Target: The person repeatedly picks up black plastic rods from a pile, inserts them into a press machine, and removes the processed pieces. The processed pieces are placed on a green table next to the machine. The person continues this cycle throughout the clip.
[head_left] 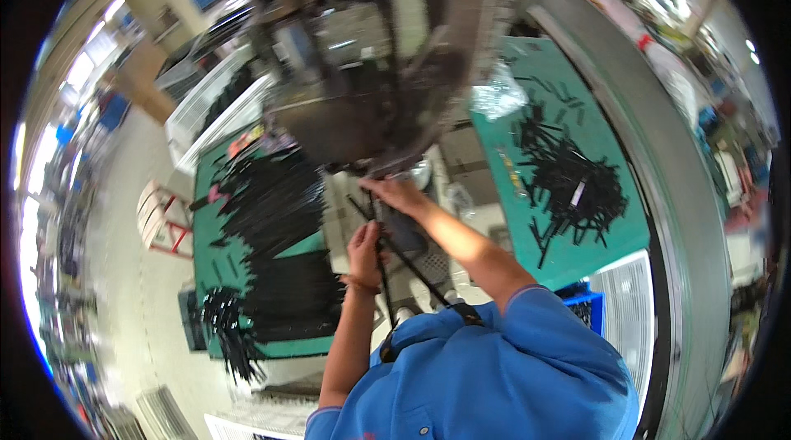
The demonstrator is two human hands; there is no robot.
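"What lies farthest left of you?"
"Long black strips point(276, 205), layered across your left green table point(306, 347)."
"And your left hand point(363, 250)?"
"It's closed around a black strip point(385, 279), which runs down toward your waist."
"Your right hand point(399, 194)?"
"Just under the dark machine point(354, 123); I can't tell what its fingers grip. Farther right, short black pieces point(597, 184) lie heaped on your right green table point(593, 257)."
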